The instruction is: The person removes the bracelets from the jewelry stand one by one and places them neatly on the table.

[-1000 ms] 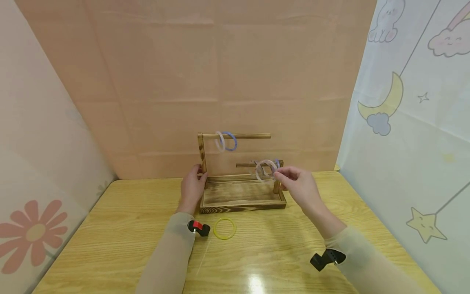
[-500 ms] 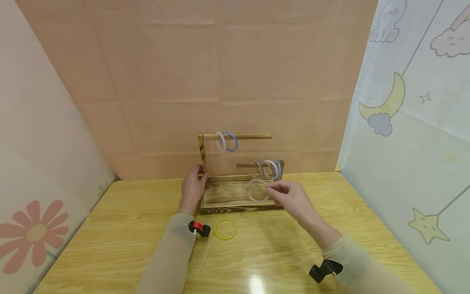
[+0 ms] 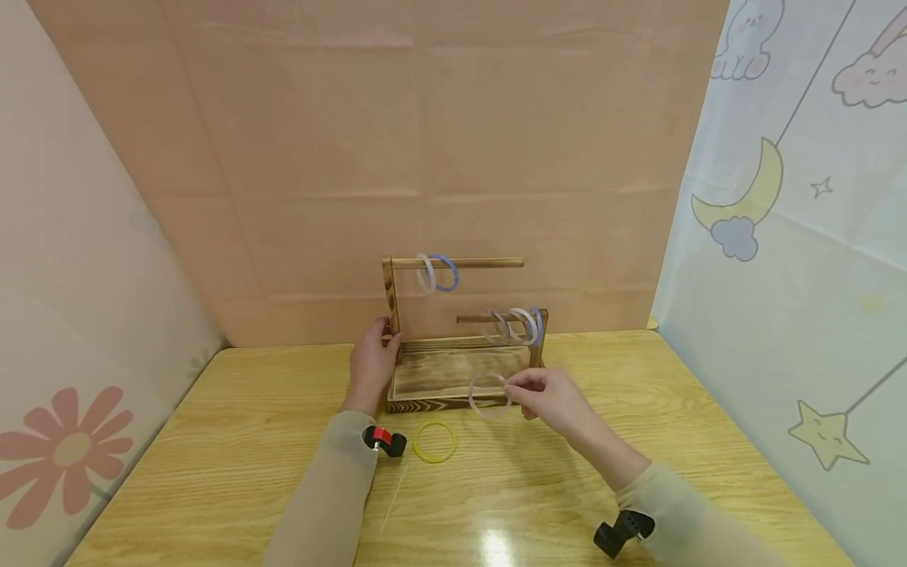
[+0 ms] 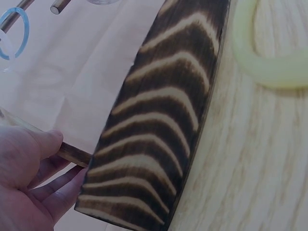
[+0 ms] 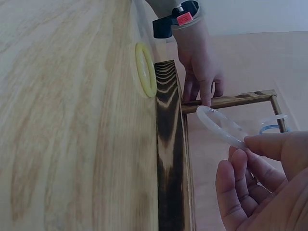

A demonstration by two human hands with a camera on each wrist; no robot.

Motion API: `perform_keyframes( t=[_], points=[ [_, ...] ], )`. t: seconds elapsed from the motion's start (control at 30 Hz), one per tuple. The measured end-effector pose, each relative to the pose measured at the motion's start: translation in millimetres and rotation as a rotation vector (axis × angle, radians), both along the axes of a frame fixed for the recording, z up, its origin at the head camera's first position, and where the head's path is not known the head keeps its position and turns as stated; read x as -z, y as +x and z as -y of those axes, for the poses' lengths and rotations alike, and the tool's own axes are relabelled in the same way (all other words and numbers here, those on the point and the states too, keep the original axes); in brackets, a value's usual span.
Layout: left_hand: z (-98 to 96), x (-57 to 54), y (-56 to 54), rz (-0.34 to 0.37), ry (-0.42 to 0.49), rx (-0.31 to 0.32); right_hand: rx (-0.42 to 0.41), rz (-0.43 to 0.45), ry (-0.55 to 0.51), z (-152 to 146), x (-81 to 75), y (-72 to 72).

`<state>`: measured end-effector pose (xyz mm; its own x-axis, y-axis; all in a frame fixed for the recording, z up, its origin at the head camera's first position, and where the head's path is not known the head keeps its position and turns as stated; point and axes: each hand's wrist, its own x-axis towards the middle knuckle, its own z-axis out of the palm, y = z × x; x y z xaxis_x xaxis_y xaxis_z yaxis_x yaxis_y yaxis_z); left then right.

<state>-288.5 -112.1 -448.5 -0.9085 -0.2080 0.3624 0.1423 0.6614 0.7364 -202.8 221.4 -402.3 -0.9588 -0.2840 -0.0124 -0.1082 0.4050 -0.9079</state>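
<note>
My left hand [image 3: 372,364] grips the left post of a dark-grained wooden jewelry stand [image 3: 432,405] near its base, thumb on one side and fingers on the other. Between the thumb and fingertips of my right hand [image 3: 549,400] is a translucent pale bangle [image 3: 470,395], pinched by its right side. It overlaps the front edge of the stand's tray in the head view. A white bangle [image 3: 429,276] and a blue bangle [image 3: 455,276] hang on the upper rod [image 3: 489,262]. Several white, clear and blue bangles [image 3: 531,323] hang on the lower rod [image 3: 468,319].
A yellow bangle [image 3: 435,461] lies flat on the wooden table [image 3: 248,457] in front of the stand, close to my left wrist. A peach backdrop [image 3: 298,197] rises behind the table, with printed panels at both sides.
My right hand has moved down and toward me with the pale bangle, from beside the lower rod to the tray's front edge. My left hand stays on the stand.
</note>
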Motion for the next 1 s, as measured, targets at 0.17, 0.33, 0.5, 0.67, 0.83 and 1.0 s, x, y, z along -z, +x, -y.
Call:
perform_keyframes(
  t=[0.17,0.33,0.5,0.67,0.83,1.0],
  points=[
    [-0.8,0.4,1.5,-0.003,-0.006,0.001,-0.01,0.039,0.021,2,8.1,1.4],
    [-1.3,-0.2,2.4,-0.014,0.0,0.001,-0.02,0.073,0.029,3,14.3,2.4],
    [-1.7,-1.2,2.3,-0.012,0.012,-0.003,-0.032,0.102,0.038,4,19.5,3.4],
    [-1.8,-1.9,2.2,-0.006,0.018,-0.005,-0.063,0.121,0.046,4,25.1,2.1],
    [-0.8,-1.3,1.5,-0.009,0.011,-0.001,-0.082,0.129,0.057,4,29.7,-0.5],
    [0.1,-1.1,1.6,-0.015,0.006,0.001,-0.094,0.15,0.066,5,33.5,-2.4]
  ],
)
